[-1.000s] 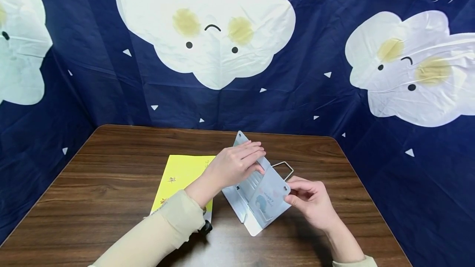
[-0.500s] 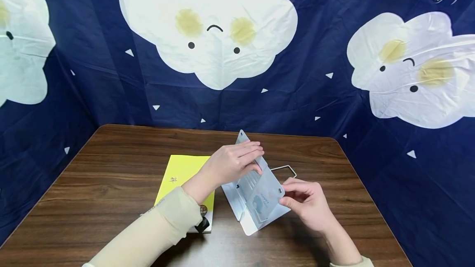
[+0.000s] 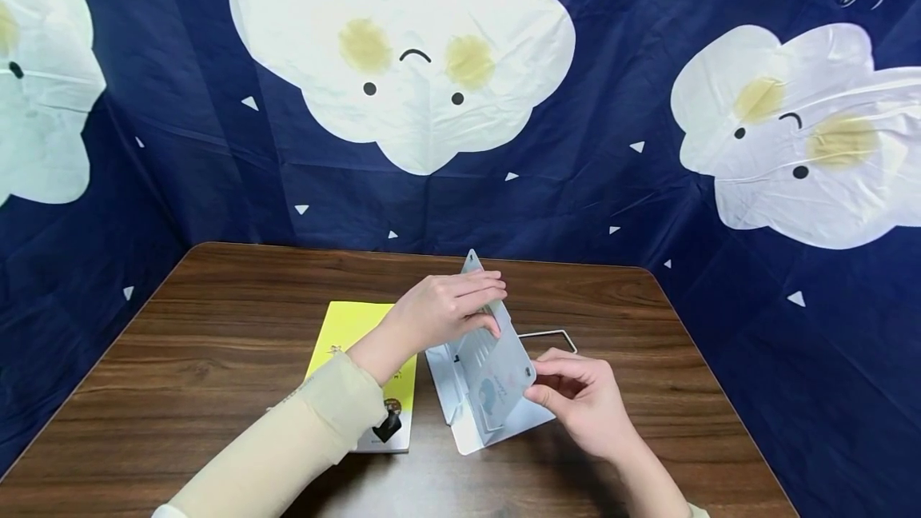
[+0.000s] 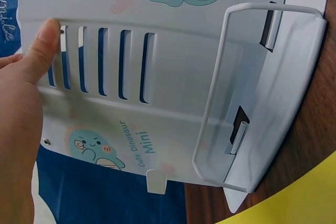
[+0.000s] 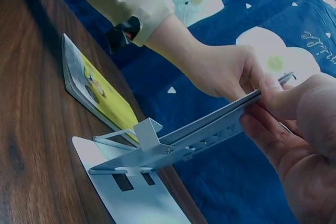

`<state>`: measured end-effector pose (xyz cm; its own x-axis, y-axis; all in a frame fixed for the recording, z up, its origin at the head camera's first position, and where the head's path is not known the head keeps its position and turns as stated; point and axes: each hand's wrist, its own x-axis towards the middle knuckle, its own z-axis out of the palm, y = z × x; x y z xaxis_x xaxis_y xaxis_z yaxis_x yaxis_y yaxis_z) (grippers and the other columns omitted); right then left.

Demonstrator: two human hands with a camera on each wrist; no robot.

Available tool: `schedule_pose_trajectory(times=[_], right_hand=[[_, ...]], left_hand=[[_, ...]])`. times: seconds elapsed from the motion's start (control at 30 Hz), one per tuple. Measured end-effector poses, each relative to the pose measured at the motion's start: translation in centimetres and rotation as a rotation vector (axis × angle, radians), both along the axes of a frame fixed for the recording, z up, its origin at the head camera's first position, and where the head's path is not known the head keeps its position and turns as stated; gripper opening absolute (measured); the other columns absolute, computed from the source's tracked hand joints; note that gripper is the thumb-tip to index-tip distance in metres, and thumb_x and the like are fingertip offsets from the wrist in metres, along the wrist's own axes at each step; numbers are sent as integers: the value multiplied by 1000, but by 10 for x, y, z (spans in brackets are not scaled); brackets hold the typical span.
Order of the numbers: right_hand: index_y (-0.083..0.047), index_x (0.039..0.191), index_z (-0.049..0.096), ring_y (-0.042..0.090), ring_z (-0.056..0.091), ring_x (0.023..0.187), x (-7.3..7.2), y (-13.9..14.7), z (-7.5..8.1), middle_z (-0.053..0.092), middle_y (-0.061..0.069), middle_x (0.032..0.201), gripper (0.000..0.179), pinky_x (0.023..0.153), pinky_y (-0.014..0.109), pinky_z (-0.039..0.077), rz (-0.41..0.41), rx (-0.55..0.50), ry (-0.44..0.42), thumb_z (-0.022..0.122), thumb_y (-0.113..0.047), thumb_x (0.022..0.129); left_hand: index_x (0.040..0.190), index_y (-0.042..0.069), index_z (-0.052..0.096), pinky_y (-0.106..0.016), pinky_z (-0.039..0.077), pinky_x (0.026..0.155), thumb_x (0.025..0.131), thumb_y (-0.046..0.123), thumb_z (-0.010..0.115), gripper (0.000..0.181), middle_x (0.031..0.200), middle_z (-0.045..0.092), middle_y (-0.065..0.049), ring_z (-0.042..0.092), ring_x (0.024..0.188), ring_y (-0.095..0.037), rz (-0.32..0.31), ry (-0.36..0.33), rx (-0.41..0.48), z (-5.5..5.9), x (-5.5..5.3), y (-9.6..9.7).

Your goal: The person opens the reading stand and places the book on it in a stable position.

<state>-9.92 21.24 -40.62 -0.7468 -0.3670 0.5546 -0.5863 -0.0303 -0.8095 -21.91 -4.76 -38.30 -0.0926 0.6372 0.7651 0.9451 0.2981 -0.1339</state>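
A pale blue-white metal book stand (image 3: 507,358) stands on the table, its panel raised at a slant above the base plate (image 5: 152,203). In the left wrist view, the panel (image 4: 178,56) shows slots, cartoon dinosaurs and a wire page holder (image 4: 212,85) at its lower edge. My left hand (image 3: 449,306) grips the panel's top edge, with its thumb on the printed face and its fingers mostly hidden behind. At the near upper corner, my right hand (image 3: 584,402) pinches the panel between thumb and fingers. A wire loop (image 3: 550,332) sticks out behind the panel.
A yellow book (image 3: 352,322) lies left of the stand, partly under my left forearm in the head view. A dark strap device (image 3: 388,426) sits at the left wrist. Behind the brown wooden table (image 3: 216,326) hangs a navy cloth (image 3: 417,214) with clouds.
The panel has swung toward a more upright position, its near corner moving left. My right hand has followed it leftward; the left hand has shifted slightly left. Both keep hold.
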Motion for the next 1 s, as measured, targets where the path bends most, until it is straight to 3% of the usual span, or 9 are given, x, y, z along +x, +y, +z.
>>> schedule_pose_trajectory(times=[0.5, 1.0], right_hand=[[6, 107, 79, 12, 69, 83, 9, -15, 4, 74, 17, 94, 29, 65, 26, 59, -72, 17, 12, 81, 19, 81], [11, 109, 77, 15, 72, 88, 16, -36, 6, 73, 21, 95, 29, 74, 30, 62, -57, -37, 13, 81, 18, 81]], left_hand=[[121, 7, 78, -27, 52, 102, 81, 42, 87, 54, 121, 77, -3, 67, 125, -18, -19, -20, 4, 1, -6, -3], [126, 6, 77, -25, 53, 98, 78, 36, 89, 59, 127, 75, -4, 68, 124, -18, -74, -30, -5, 0, -8, -8]])
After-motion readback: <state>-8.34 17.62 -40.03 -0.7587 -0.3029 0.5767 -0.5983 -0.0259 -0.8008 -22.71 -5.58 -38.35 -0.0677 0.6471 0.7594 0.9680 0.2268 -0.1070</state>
